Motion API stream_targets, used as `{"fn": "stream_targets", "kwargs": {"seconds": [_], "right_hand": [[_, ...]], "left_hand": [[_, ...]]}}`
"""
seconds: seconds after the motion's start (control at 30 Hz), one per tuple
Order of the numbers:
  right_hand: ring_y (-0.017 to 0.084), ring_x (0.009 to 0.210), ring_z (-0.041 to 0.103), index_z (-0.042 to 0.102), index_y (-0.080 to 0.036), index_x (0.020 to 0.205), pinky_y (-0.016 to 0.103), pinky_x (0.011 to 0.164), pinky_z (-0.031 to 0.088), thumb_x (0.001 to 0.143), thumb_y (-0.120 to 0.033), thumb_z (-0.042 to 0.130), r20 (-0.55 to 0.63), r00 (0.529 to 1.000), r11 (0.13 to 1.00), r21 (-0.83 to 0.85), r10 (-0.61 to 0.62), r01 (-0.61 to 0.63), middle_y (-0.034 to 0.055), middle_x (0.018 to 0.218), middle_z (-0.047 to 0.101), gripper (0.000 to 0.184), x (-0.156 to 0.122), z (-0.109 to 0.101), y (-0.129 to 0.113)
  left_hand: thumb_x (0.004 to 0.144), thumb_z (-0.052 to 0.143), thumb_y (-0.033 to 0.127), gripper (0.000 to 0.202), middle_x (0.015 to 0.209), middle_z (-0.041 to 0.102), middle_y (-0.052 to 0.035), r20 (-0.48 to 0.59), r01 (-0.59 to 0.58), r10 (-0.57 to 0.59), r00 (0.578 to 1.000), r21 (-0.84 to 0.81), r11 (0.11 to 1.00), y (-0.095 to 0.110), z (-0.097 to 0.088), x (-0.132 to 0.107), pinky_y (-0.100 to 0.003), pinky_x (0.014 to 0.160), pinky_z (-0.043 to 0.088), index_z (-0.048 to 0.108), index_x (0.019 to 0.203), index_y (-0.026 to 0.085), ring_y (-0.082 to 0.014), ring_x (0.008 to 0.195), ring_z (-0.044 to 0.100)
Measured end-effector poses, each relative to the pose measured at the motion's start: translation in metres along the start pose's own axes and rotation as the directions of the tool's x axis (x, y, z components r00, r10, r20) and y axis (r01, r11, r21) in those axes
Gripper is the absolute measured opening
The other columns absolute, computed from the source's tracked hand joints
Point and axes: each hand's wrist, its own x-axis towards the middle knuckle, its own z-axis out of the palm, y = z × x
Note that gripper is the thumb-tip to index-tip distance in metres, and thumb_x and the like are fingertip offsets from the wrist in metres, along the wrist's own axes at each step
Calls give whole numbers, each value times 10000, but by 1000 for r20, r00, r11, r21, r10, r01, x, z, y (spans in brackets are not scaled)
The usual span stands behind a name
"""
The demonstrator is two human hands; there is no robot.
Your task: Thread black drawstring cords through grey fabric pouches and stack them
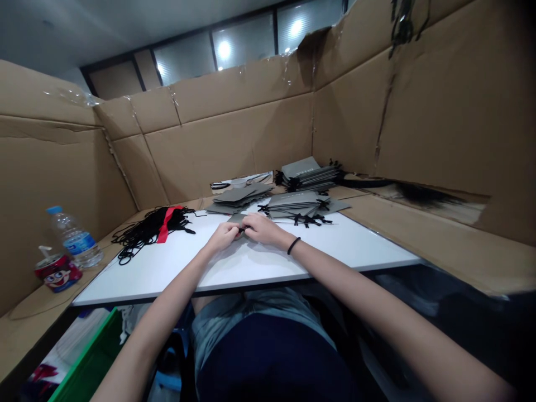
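Note:
My left hand (223, 234) and my right hand (263, 228) meet at the middle of the white table (343, 245). Both are pinched closed on a flat grey paper bag (235, 218) and a short black cord at its edge. A black band circles my right wrist. Just beyond my hands lie stacks of flat grey bags: one without cords (238, 197), one with black cord handles (299, 204), and a further pile (307, 174) at the back. A heap of loose black cords (144, 230) tied with a red strip lies to the left.
Brown cardboard walls (234, 139) enclose the table on three sides. A water bottle (75, 239) and a red cartoon-printed cup (58, 272) stand on the cardboard ledge at left. A green crate (90, 365) sits below the table's left edge.

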Motion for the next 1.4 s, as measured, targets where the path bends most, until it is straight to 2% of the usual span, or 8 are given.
{"fn": "stream_targets", "kwargs": {"seconds": [0.1,0.43,0.57,0.67,0.8,0.93,1.17,1.4], "right_hand": [[189,803,532,646,-155,780,292,764,332,780,-116,453,32,999,997,-82,-4,6,66,808,658,197,0,-2,-5],[196,760,509,657,-150,721,308,723,296,734,-91,460,71,996,972,-227,-50,65,80,747,647,206,3,1,-15],[199,734,512,661,-158,684,315,703,290,726,-110,469,65,997,960,-274,-45,61,80,711,650,203,3,3,-15],[203,739,523,654,-160,654,317,694,290,728,-132,474,58,998,953,-298,-35,50,83,697,653,196,3,3,-14],[202,749,538,655,-152,659,311,699,303,723,-137,476,49,999,951,-310,-5,20,93,714,663,190,3,5,-13],[207,771,557,668,-153,655,303,700,315,721,-138,474,60,997,949,-315,39,-18,96,711,670,206,4,7,-13],[213,752,594,727,-154,710,294,676,341,724,-189,485,44,975,925,-329,217,-191,119,787,699,245,7,11,-16],[188,733,612,732,-179,720,260,619,339,759,-198,465,42,958,919,-297,285,-260,83,776,716,271,11,19,-14]], "left_hand": [[672,374,217,159,497,355,51,-11,19,-19,1000,0,1000,-1,1,0,-234,497,213,428,529,171,-95,500,291],[630,362,188,163,497,430,33,-6,47,-47,999,74,996,-4,4,1,-241,506,253,494,538,159,-106,503,340],[642,377,191,172,535,496,17,6,44,-45,999,119,992,-4,6,2,-241,522,285,524,563,153,-119,528,389],[649,365,184,182,522,495,14,10,46,-48,999,152,987,-4,7,2,-242,520,298,516,553,156,-119,512,394],[661,346,170,189,481,413,26,-15,59,-57,998,214,975,-5,6,2,-239,498,279,463,513,171,-114,485,364],[689,378,190,218,474,360,29,-95,98,-70,993,338,936,-5,5,2,-253,507,237,426,477,179,-116,490,344],[687,437,196,205,502,444,-8,-214,178,-69,974,546,819,5,4,1,-296,541,177,507,494,180,-149,523,379],[728,421,205,262,496,468,-6,-244,210,-76,967,592,778,1,6,2,-281,526,193,550,500,183,-147,517,416]]}}
